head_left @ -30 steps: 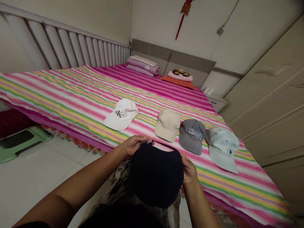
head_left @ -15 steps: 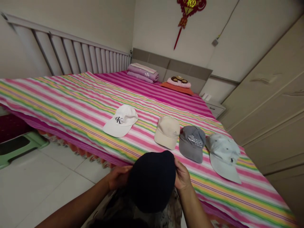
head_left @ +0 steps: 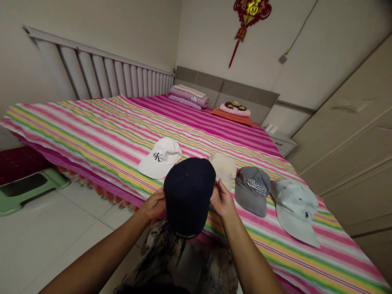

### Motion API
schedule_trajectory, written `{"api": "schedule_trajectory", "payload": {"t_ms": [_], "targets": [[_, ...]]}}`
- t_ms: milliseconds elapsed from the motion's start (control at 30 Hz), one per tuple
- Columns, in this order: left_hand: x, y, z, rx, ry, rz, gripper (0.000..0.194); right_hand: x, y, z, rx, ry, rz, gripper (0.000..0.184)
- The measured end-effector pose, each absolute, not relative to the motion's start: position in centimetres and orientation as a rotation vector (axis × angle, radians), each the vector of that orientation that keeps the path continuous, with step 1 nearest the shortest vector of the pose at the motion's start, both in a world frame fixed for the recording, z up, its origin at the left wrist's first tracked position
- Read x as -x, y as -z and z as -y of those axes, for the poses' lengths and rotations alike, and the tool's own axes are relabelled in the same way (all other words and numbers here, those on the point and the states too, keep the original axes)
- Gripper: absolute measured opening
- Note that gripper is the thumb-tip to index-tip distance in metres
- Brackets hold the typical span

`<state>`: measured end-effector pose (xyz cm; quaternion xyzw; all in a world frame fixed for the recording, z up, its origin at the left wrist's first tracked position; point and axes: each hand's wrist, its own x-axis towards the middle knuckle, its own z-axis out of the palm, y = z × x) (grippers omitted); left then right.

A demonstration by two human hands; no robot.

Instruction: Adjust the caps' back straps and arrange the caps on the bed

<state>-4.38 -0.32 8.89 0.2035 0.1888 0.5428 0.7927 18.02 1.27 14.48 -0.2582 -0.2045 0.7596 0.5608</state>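
Bed (head_left: 92, 127), spread with a striped cloth, fills most of the view; a green stool (head_left: 55, 179) stands on the floor at its left. On the cloth, a pale blue cap (head_left: 295, 204), a white cap (head_left: 162, 157), a grey cap (head_left: 252, 190) and a beige cap (head_left: 225, 165) lie with brims towards my side. The dark navy cap (head_left: 188, 196) is raised between my hands at the bed's near edge; half a second ago it sat lower, clear of the beige cap, which it now partly hides. My left hand (head_left: 155, 204) and right hand (head_left: 222, 199) grasp its opposite sides. Its small crown button (head_left: 186, 174) now shows, brim nearest me; I judge its facing roughly matches the others.
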Motion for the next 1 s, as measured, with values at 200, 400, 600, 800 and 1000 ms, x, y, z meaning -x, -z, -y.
{"api": "schedule_trajectory", "payload": {"t_ms": [200, 400, 600, 800, 1000], "targets": [[4.7, -7.1, -1.7, -0.429, -1.125, -0.505, 0.053, -17.0, -9.4, -0.1, 0.772, -1.875, 0.444, 0.015], [5.3, -6.4, -1.1, -0.335, -1.060, -0.527, 0.034, -17.7, -7.6, 0.7, 0.815, -1.853, 0.426, 0.006], [5.3, -6.7, -1.0, -0.228, -1.017, -0.465, 0.028, -17.6, -7.3, 0.8, 0.815, -1.837, 0.436, 0.003], [4.8, -6.6, -0.6, -0.222, -0.978, -0.354, 0.028, -17.3, -7.5, 2.2, 0.817, -1.875, 0.420, 0.013], [4.9, -6.9, -0.4, -0.184, -0.954, -0.333, 0.025, -16.9, -7.1, 7.2, 0.813, -1.936, 0.400, 0.021]]}}
